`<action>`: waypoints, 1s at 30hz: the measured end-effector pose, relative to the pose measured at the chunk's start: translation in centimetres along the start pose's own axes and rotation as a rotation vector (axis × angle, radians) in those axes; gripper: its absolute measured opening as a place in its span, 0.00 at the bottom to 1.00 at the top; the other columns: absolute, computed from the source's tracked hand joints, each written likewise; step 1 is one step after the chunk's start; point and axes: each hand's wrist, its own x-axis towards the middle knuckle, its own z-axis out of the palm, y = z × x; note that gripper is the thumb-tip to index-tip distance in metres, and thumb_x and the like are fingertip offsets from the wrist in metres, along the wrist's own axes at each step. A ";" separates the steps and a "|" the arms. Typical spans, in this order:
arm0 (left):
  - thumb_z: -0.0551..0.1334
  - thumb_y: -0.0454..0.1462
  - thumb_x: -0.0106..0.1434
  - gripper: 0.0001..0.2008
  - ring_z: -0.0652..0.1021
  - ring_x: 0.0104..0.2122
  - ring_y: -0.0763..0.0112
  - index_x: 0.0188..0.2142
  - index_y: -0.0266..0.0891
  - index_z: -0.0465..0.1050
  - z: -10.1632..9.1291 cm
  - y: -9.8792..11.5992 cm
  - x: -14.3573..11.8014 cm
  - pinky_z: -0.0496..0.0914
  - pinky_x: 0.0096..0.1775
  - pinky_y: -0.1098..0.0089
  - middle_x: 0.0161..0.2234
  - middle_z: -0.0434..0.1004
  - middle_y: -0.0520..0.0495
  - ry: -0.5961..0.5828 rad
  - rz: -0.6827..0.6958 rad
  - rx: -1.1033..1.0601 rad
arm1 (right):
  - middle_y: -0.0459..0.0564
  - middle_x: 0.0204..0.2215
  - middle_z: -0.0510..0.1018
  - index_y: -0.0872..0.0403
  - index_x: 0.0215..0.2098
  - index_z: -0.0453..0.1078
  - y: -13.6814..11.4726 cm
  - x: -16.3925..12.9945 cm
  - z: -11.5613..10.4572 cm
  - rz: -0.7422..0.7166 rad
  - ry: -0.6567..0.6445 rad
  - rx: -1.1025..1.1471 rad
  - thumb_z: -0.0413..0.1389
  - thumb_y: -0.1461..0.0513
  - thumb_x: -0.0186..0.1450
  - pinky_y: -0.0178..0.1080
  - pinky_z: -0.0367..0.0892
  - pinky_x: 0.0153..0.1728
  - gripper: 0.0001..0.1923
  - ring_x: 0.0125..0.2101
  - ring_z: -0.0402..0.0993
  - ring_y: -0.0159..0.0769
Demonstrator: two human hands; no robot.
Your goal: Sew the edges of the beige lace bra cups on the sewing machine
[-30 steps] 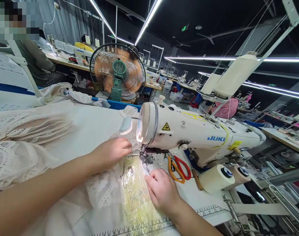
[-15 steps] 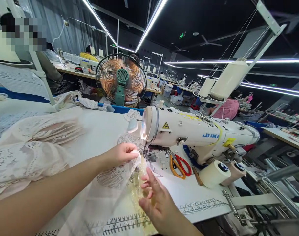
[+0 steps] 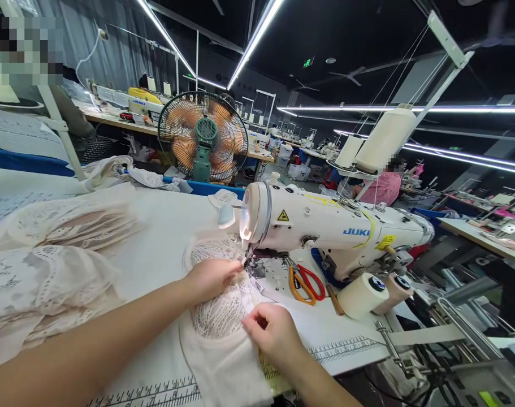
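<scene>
In the head view, the lace piece (image 3: 219, 321) lies on the white surface (image 3: 164, 226), just left of and in front of the needle end of the sewing machine (image 3: 299, 223), with plain cloth below its open patterned panel. The left hand (image 3: 215, 280) reaches across the panel, its fingers narrowed in a pinch on the cloth right beside the presser foot (image 3: 249, 261). The right hand (image 3: 276, 330) is nearer the wearer, thumb and forefinger closed together on the piece's right edge. Whether the needle is down in the cloth cannot be told.

Guiding the edge well here, I judge, calls for a light, even tension between the two pinches: enough to straighten the edge, not so much that the openwork stretches. The left fingertips are very near the foot, so they should be clear of the needle before any stitching. The lower cloth is best left flat and free of folds, since a corner of yellow sheet (image 3: 271, 370) shows beside it and could catch or drag. To the right, the orange-and-red-handled cutting tool (image 3: 298, 277) and a thread cone (image 3: 359, 298) stand apart from the cloth; the fabric pile (image 3: 56, 277) sits well to the left.
</scene>
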 end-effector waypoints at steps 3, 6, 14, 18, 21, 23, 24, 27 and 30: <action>0.53 0.33 0.60 0.09 0.73 0.28 0.62 0.30 0.40 0.73 0.3 0.5 0.0 0.61 0.27 0.69 0.29 0.71 0.48 -0.066 0.033 0.120 | 0.45 0.19 0.71 0.57 0.22 0.70 -0.3 0.0 -0.4 0.061 -0.023 -0.101 0.57 0.65 0.58 0.34 0.55 0.24 0.07 0.23 0.65 0.32; 0.55 0.33 0.61 0.10 0.75 0.29 0.62 0.37 0.41 0.75 0.3 1.0 0.3 0.62 0.27 0.69 0.32 0.73 0.47 -0.088 0.014 0.181 | 0.47 0.21 0.72 0.58 0.30 0.75 -0.7 0.2 -0.6 0.102 -0.074 -0.175 0.56 0.65 0.60 0.35 0.57 0.28 0.06 0.25 0.65 0.34; 0.53 0.30 0.61 0.09 0.78 0.30 0.59 0.39 0.39 0.68 -0.5 0.8 1.1 0.63 0.25 0.69 0.30 0.77 0.47 -0.040 -0.185 0.224 | 0.48 0.25 0.69 0.58 0.44 0.74 -1.2 1.0 -1.4 0.099 -0.244 -0.299 0.53 0.63 0.61 0.38 0.56 0.31 0.14 0.29 0.63 0.38; 0.55 0.33 0.62 0.07 0.78 0.33 0.58 0.36 0.38 0.71 -0.8 0.8 1.2 0.67 0.29 0.66 0.35 0.77 0.44 -0.056 -0.068 0.295 | 0.43 0.21 0.62 0.55 0.40 0.72 -1.5 1.3 -2.0 0.105 -0.298 -0.264 0.53 0.63 0.61 0.36 0.51 0.27 0.10 0.26 0.58 0.34; 0.55 0.35 0.65 0.09 0.76 0.42 0.58 0.38 0.42 0.75 -1.2 0.4 0.9 0.69 0.41 0.65 0.42 0.76 0.46 -0.096 0.125 0.328 | 0.41 0.20 0.60 0.53 0.34 0.68 -1.4 1.4 -2.2 0.109 -0.309 -0.243 0.54 0.63 0.61 0.35 0.48 0.25 0.03 0.25 0.55 0.32; 0.56 0.38 0.65 0.10 0.75 0.42 0.56 0.40 0.42 0.76 -1.6 -0.2 0.7 0.68 0.42 0.63 0.43 0.77 0.45 -0.117 0.184 0.353 | 0.41 0.20 0.59 0.53 0.30 0.63 -1.2 1.4 -2.2 0.106 -0.298 -0.232 0.54 0.63 0.60 0.35 0.47 0.25 0.03 0.24 0.54 0.31; 0.56 0.39 0.65 0.11 0.76 0.40 0.55 0.39 0.41 0.77 -1.9 -0.4 0.6 0.69 0.40 0.63 0.41 0.77 0.43 -0.120 0.171 0.377 | 0.41 0.20 0.59 0.53 0.28 0.61 -1.2 1.4 -2.2 0.104 -0.298 -0.224 0.54 0.63 0.60 0.35 0.47 0.25 0.05 0.24 0.54 0.31; 0.51 0.42 0.67 0.19 0.76 0.31 0.56 0.30 0.38 0.77 -2.7 -0.6 0.3 0.68 0.33 0.62 0.33 0.76 0.41 -0.090 0.033 0.468 | 0.41 0.20 0.60 0.52 0.28 0.58 -1.0 1.6 -2.2 0.101 -0.307 -0.199 0.55 0.62 0.60 0.36 0.47 0.26 0.08 0.24 0.54 0.31; 0.48 0.43 0.69 0.24 0.76 0.30 0.57 0.24 0.36 0.75 -2.7 -0.5 0.1 0.68 0.30 0.63 0.32 0.75 0.40 0.015 -0.091 0.489 | 0.40 0.19 0.59 0.52 0.28 0.57 -1.0 1.7 -2.3 0.116 -0.324 -0.185 0.55 0.62 0.60 0.36 0.47 0.26 0.08 0.24 0.54 0.31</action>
